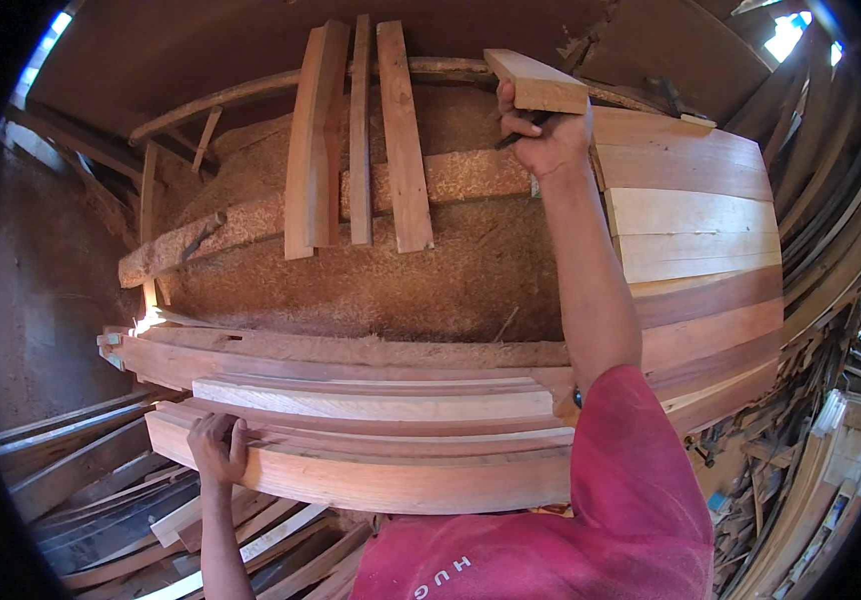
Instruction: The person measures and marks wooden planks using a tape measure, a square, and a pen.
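My right hand is stretched out to the far side, closed around a short wooden board whose cut end faces me. A thin dark pencil-like stick pokes out between its fingers. At the near left my left hand grips the top edge of a long wooden beam, close to the beam's left end. Behind that beam lie more long grooved pieces, among them a paler strip. Beside my right forearm is a panel of several boards laid edge to edge.
Three loose pieces, including a plank, lie across a rough rail at the far side. Sawdust covers the ground between rail and beams. Scrap timber is heaped at the near left, with more stacked strips at the right.
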Motion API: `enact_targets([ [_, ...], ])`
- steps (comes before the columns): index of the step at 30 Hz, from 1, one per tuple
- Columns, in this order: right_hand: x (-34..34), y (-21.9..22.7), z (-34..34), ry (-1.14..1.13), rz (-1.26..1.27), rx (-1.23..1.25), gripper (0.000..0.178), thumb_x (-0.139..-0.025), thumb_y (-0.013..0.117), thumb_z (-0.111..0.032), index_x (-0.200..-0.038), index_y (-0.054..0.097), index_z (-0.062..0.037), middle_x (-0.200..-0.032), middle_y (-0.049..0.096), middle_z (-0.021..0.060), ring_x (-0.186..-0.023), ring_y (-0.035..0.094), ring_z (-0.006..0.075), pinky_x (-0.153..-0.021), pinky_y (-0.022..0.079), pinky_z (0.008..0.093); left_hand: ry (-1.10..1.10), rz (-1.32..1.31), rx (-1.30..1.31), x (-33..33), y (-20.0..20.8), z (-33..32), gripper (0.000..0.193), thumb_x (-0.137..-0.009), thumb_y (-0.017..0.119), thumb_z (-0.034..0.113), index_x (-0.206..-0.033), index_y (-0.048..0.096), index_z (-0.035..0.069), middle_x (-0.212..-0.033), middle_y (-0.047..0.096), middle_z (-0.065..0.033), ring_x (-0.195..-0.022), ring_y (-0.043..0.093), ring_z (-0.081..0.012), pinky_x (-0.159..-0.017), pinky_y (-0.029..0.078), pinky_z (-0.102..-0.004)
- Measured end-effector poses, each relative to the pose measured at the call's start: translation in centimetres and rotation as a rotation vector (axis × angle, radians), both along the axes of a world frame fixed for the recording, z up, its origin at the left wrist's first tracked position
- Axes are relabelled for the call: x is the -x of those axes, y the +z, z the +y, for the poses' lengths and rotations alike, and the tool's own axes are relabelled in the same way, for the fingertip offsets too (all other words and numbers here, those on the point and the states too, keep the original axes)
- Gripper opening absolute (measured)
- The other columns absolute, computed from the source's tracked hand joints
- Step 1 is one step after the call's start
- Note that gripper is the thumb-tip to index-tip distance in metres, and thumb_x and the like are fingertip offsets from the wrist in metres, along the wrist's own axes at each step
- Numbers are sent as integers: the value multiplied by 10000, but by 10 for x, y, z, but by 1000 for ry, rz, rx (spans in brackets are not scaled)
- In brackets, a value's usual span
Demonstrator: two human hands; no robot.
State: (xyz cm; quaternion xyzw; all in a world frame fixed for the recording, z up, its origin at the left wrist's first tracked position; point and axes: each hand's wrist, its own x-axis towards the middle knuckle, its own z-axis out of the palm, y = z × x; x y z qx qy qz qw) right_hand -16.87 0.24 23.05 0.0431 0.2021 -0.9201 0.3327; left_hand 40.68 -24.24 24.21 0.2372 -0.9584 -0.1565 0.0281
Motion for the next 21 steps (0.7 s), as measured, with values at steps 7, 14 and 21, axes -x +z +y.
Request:
enact_targets([
  [7,-22,0,-25,18,64,-110,561,-1024,351,-535,-1205,574,-53,-1013,652,172,-854,687,331,-394,312,239,21,3,-9,-9,-4,3,261,-915,611,215,-728,629,34,-703,621,-164,-705,595,-401,-672,410,-478],
  [14,-23,2,-28,47,46,-119,596,-1035,324,-564,-1225,574,-57,-1006,654,203,-851,691,334,-389,331,248,22,26,-33,-11,-7,0,274,-922,616,208,-714,635,31,-697,627,-169,-685,583,-399,-659,399,-469],
  [21,-23,-3,-36,-2,31,-221,659,-1029,249,-628,-1152,597,-82,-911,667,160,-809,704,324,-388,319,244,11,39,-56,-10,-5,1,278,-922,618,209,-719,639,20,-691,628,-166,-684,584,-400,-659,400,-472],
])
